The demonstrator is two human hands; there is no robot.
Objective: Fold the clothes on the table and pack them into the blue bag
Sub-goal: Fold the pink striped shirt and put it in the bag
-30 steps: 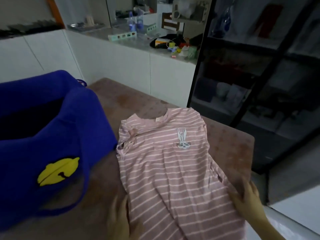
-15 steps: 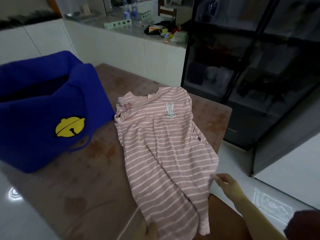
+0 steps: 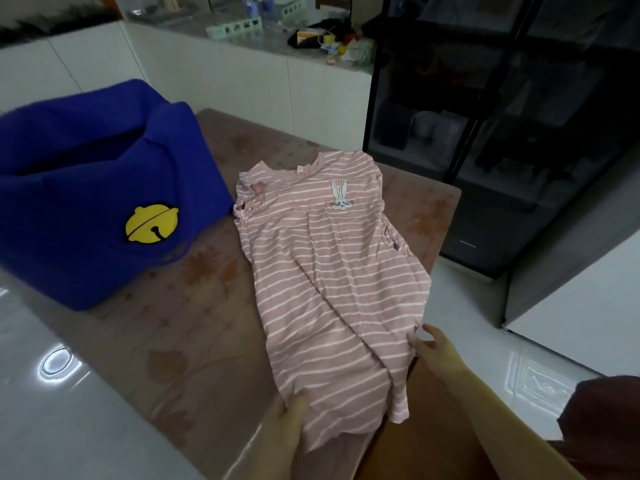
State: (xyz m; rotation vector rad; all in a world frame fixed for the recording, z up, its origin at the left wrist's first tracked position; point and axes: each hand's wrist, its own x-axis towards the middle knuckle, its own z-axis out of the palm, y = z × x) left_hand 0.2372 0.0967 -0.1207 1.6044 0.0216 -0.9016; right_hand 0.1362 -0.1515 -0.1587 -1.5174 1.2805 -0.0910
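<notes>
the pink striped dress (image 3: 322, 271) lies flat and face up on the counter (image 3: 138, 341). its long axis runs from the collar (image 3: 294, 169) at the far end toward the person, and the hem spills over the near edge. both grips sit at that near end. the left grip (image 3: 287, 420) holds the hem's left corner with the thumb on top of the cloth. the right grip (image 3: 433, 348) pinches the right side edge a little farther up. the whole length of the garment therefore stretches away from both grips, collar farthest.

the blue bag (image 3: 86, 202) stands open on the counter to the left of the dress, one corner just beside the sleeve on that side. the left grip is thus on the bag's side and the right grip on the far side.

by the look of it the dress is not yet folded. a fold would likely either carry the hem along the long axis toward the collar or bring the right edge across toward the bag. the overhanging hem could slide off if let go.
</notes>
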